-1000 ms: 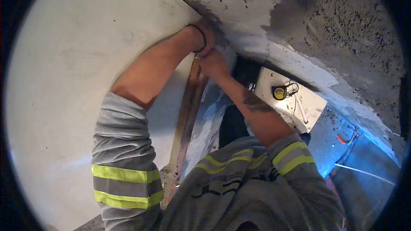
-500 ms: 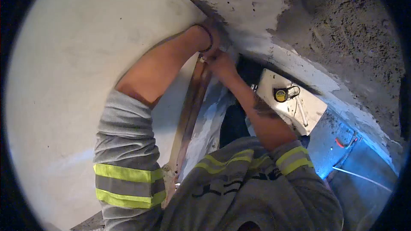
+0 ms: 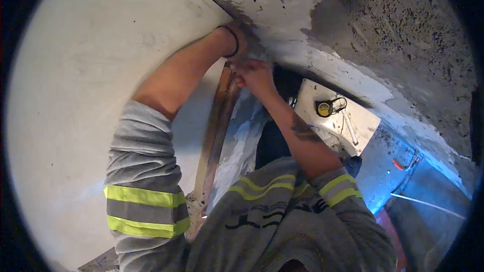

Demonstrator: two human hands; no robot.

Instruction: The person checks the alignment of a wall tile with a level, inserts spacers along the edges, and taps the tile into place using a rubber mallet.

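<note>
My left hand (image 3: 241, 39) reaches to the far corner, where the large pale panel (image 3: 101, 70) meets the rough wall. A dark band circles that wrist; the fingers are in shadow and mostly hidden. Close below it, my right hand (image 3: 256, 76) has its fingers curled together beside the upper end of a long brown strip (image 3: 214, 136). Whatever these fingers pinch, if anything, is too small to make out. The strip runs down along the panel's edge toward my body.
To the right, a pale board (image 3: 310, 98) carries a black and yellow tape measure (image 3: 324, 108) and a white stick-like object (image 3: 350, 127). Partly plastered wall (image 3: 363, 80) slopes along the right. A red-handled tool (image 3: 401, 165) and a thin white rod (image 3: 428, 205) lie beyond, in blue light.
My right hand has drawn slightly down and away from my left hand, so its curled fingers now show. The whole view has shifted a little, with the scene sliding left.
</note>
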